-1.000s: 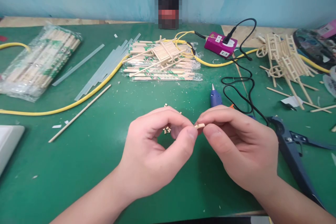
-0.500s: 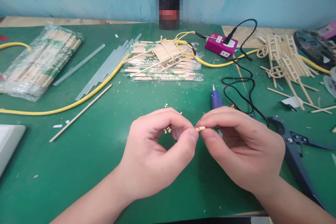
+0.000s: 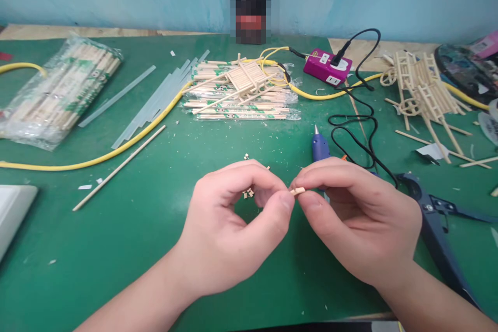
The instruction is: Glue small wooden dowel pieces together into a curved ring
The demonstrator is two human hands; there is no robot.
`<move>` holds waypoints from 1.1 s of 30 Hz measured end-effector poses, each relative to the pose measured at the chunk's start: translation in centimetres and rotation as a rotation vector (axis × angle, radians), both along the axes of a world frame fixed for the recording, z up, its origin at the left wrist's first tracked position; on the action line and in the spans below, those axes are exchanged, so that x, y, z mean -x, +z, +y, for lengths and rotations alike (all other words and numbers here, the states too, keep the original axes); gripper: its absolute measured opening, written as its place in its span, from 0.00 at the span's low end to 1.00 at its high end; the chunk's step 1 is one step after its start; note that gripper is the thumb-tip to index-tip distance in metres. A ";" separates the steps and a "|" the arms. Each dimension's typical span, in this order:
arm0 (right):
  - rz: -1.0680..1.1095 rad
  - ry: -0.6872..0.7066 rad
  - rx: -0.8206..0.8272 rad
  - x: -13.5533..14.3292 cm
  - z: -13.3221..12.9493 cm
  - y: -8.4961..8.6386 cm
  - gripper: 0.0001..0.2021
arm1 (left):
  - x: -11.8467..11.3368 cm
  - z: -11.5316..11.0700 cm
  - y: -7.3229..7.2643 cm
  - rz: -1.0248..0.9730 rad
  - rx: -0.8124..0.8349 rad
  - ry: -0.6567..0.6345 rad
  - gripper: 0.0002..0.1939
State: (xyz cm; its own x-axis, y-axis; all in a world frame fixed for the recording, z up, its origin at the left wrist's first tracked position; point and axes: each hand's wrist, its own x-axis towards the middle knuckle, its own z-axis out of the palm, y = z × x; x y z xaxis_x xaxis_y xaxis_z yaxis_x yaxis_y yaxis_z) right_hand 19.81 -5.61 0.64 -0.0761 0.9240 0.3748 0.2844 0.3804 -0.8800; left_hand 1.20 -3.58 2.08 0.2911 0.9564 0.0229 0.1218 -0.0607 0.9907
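Between the fingertips of both hands is a small piece of pale wood (image 3: 298, 191), in the middle of the view. My left hand (image 3: 241, 223) pinches its left end with thumb and forefinger. On its right side, my right hand (image 3: 358, 218) grips it the same way. Short cut wooden bits (image 3: 249, 193) lie on the green table behind my left hand, partly hidden by its fingers. A blue glue gun (image 3: 320, 146) lies just beyond my right hand, which covers its rear part.
Wrapped chopsticks (image 3: 241, 112) lie at the back, with glue sticks (image 3: 155, 98) to their left. A purple power strip (image 3: 327, 66), wooden stick models (image 3: 424, 88) and a dark cutter (image 3: 438, 233) are on the right. A single stick (image 3: 119, 168) lies left.
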 end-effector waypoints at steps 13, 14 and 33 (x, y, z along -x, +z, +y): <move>0.000 -0.061 0.095 -0.1 0.1 -0.3 0.12 | 0.4 1.0 -1.2 -0.359 0.536 -0.032 0.07; 0.001 -0.061 0.103 -0.1 0.1 -0.4 0.11 | 0.4 1.1 -1.3 -0.380 0.562 -0.029 0.08; 0.001 -0.065 0.116 -0.2 0.4 -0.7 0.14 | 0.2 1.1 -1.2 -0.438 0.662 -0.095 0.10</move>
